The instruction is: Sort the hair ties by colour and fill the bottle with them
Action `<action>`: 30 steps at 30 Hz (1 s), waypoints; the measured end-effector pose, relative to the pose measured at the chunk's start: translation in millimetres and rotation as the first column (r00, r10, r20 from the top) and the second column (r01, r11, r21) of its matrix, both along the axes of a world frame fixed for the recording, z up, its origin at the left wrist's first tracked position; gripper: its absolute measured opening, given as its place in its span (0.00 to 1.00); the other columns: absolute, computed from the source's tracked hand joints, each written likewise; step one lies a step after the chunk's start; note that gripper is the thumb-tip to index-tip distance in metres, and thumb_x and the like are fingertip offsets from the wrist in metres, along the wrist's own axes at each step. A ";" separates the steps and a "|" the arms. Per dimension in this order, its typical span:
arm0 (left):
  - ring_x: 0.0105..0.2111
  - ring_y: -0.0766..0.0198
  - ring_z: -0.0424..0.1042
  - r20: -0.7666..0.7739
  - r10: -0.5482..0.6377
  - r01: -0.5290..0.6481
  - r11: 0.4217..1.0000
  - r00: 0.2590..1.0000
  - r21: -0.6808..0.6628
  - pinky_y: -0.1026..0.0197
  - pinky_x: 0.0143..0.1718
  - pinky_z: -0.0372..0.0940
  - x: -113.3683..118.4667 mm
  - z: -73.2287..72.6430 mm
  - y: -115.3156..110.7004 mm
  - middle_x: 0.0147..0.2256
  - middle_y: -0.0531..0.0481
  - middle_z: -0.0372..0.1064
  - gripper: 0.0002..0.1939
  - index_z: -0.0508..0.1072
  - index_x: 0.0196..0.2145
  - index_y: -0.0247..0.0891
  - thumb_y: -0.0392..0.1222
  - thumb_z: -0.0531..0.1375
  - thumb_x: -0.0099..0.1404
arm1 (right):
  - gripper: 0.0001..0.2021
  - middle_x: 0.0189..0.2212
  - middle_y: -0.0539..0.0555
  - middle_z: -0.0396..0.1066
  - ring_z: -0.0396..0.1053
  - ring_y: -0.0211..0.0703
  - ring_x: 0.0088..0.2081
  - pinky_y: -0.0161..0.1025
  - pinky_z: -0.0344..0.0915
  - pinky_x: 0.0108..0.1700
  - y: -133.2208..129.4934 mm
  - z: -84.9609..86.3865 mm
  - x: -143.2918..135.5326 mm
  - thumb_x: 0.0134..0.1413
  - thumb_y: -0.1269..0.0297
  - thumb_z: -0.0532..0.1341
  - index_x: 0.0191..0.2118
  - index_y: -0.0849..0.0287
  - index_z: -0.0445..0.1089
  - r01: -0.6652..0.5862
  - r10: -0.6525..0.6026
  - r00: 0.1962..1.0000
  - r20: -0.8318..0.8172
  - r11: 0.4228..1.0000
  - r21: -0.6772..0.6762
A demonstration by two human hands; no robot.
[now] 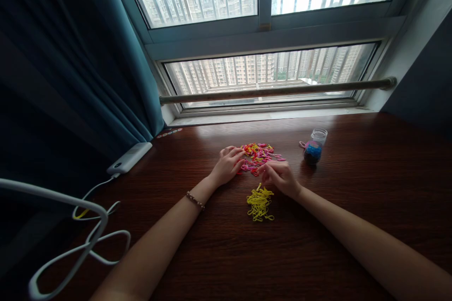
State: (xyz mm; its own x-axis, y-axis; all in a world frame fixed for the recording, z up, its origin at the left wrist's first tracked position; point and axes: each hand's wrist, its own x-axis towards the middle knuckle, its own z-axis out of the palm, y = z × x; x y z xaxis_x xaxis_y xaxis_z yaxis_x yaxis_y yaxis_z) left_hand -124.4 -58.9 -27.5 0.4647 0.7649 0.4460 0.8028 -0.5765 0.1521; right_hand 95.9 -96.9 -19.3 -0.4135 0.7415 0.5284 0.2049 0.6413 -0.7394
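A loose pile of pink, red, orange and yellow rubber bands (261, 152) lies on the table. At its left edge rests my left hand (228, 165), fingers stretched out and apart, fingertips touching the bands. My right hand (280, 178) is at the pile's near right side, thumb and fingers pinched together. Just below those fingertips a pale yellow rubber band (259, 186) sticks up, seemingly in the pinch. Nearer to me lies a separate heap of yellow rubber bands (260, 206).
A clear jar (319, 136) with blue and dark contents stands to the right, a pink band beside it. A white power strip (130, 157) and looped white cable (102, 216) are on the left. Behind the dark wooden table (219, 254) are a window and a metal rail (282, 91).
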 end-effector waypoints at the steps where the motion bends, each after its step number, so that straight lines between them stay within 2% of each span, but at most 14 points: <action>1: 0.50 0.56 0.55 0.020 -0.010 0.010 1.000 1.000 0.014 0.49 0.51 0.48 0.0 0.8 -0.7 0.48 0.47 0.63 0.17 0.65 0.50 0.42 0.46 0.49 0.64 | 0.18 0.21 0.51 0.70 0.68 0.39 0.25 0.36 0.65 0.35 3.1 -1.5 0.8 0.59 0.60 0.47 0.31 0.60 0.71 0.083 -0.083 0.996 -0.017 0.996 0.015; 4: 0.48 0.57 0.57 0.075 -0.060 0.056 0.997 0.995 0.056 0.51 0.51 0.51 -0.4 1.5 -1.6 0.44 0.45 0.65 0.17 0.66 0.48 0.40 0.44 0.50 0.64 | 0.17 0.31 0.55 0.72 0.69 0.44 0.36 0.40 0.63 0.42 16.9 -8.3 3.4 0.59 0.60 0.47 0.35 0.59 0.71 0.319 -0.318 0.948 -0.031 0.945 0.074; 6: 0.47 0.58 0.59 0.112 -0.099 0.091 0.993 0.989 0.078 0.52 0.50 0.54 -0.7 0.6 -1.2 0.43 0.45 0.65 0.16 0.67 0.47 0.39 0.43 0.51 0.63 | 0.16 0.37 0.57 0.71 0.66 0.46 0.42 0.43 0.61 0.47 28.0 -15.2 4.2 0.59 0.60 0.47 0.39 0.59 0.71 0.386 -0.390 0.921 0.015 0.916 0.110; 9: 0.45 0.58 0.61 0.154 -0.120 0.106 0.990 0.981 0.096 0.52 0.47 0.58 -0.4 -0.8 -0.5 0.41 0.44 0.66 0.14 0.68 0.46 0.39 0.42 0.51 0.63 | 0.17 0.43 0.56 0.69 0.60 0.47 0.50 0.48 0.55 0.53 41.5 -27.1 3.6 0.59 0.61 0.47 0.44 0.58 0.69 0.386 -0.409 0.902 0.140 0.908 0.165; 13: 0.46 0.57 0.61 0.112 -0.099 0.093 0.994 0.989 0.065 0.51 0.49 0.56 2.1 0.2 -1.7 0.42 0.46 0.67 0.14 0.69 0.44 0.41 0.43 0.52 0.62 | 0.16 0.51 0.54 0.63 0.50 0.51 0.56 0.54 0.49 0.55 46.5 -37.8 1.6 0.58 0.60 0.48 0.48 0.54 0.66 0.356 -0.413 0.839 0.354 0.909 0.216; 16: 0.51 0.56 0.57 0.036 -0.097 0.096 0.995 0.995 0.015 0.49 0.52 0.52 4.1 1.1 -2.9 0.46 0.47 0.66 0.14 0.68 0.45 0.42 0.43 0.52 0.62 | 0.16 0.52 0.53 0.62 0.50 0.53 0.56 0.59 0.46 0.55 45.0 -39.3 0.7 0.58 0.60 0.49 0.49 0.53 0.65 0.348 -0.409 0.796 0.447 0.913 0.215; 18: 0.52 0.56 0.55 0.009 -0.089 0.089 0.996 0.996 -0.012 0.48 0.53 0.49 4.8 0.6 -2.9 0.47 0.48 0.66 0.14 0.68 0.45 0.42 0.44 0.51 0.63 | 0.16 0.51 0.54 0.63 0.51 0.52 0.56 0.59 0.46 0.55 45.1 -38.6 0.8 0.58 0.60 0.48 0.49 0.53 0.65 0.343 -0.397 0.796 0.458 0.918 0.200; 21: 0.52 0.56 0.55 0.003 -0.072 0.072 0.997 0.997 -0.033 0.47 0.53 0.48 4.9 -0.9 -1.8 0.47 0.48 0.66 0.14 0.69 0.45 0.42 0.44 0.51 0.63 | 0.16 0.50 0.55 0.64 0.52 0.50 0.55 0.55 0.49 0.55 47.9 -35.9 2.3 0.58 0.60 0.48 0.48 0.55 0.66 0.314 -0.360 0.846 0.394 0.933 0.179; 25: 0.52 0.56 0.55 -0.007 -0.063 0.063 0.997 0.998 -0.047 0.47 0.53 0.47 4.8 -1.5 -0.9 0.46 0.47 0.67 0.14 0.69 0.44 0.42 0.44 0.51 0.63 | 0.17 0.47 0.56 0.67 0.59 0.46 0.52 0.48 0.53 0.55 49.8 -28.5 6.3 0.58 0.61 0.47 0.46 0.57 0.69 0.266 -0.275 0.951 0.138 0.961 0.078; 28: 0.51 0.56 0.56 -0.015 -0.068 0.067 0.997 0.998 -0.047 0.48 0.52 0.46 5.2 -0.7 -1.3 0.45 0.48 0.67 0.14 0.69 0.43 0.42 0.44 0.50 0.63 | 0.17 0.46 0.57 0.67 0.63 0.45 0.49 0.46 0.58 0.53 47.5 -23.0 9.1 0.58 0.60 0.47 0.44 0.58 0.70 0.227 -0.231 0.971 -0.068 0.972 -0.062; 30: 0.50 0.57 0.57 -0.014 -0.069 0.069 0.997 0.997 -0.042 0.49 0.52 0.46 5.6 0.0 -1.7 0.45 0.48 0.67 0.13 0.69 0.43 0.42 0.44 0.50 0.63 | 0.17 0.46 0.56 0.67 0.64 0.45 0.48 0.45 0.59 0.52 46.2 -21.7 10.2 0.58 0.59 0.48 0.42 0.59 0.71 0.200 -0.217 0.965 -0.149 0.972 -0.121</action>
State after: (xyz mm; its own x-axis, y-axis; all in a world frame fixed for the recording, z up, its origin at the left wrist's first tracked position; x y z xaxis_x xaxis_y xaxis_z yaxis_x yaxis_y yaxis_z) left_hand -118.8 -60.6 -27.5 0.5236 0.7483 0.4072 0.7638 -0.6241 0.1647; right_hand 106.1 -50.7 -41.0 -0.1607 0.8564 0.4907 0.1997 0.5151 -0.8335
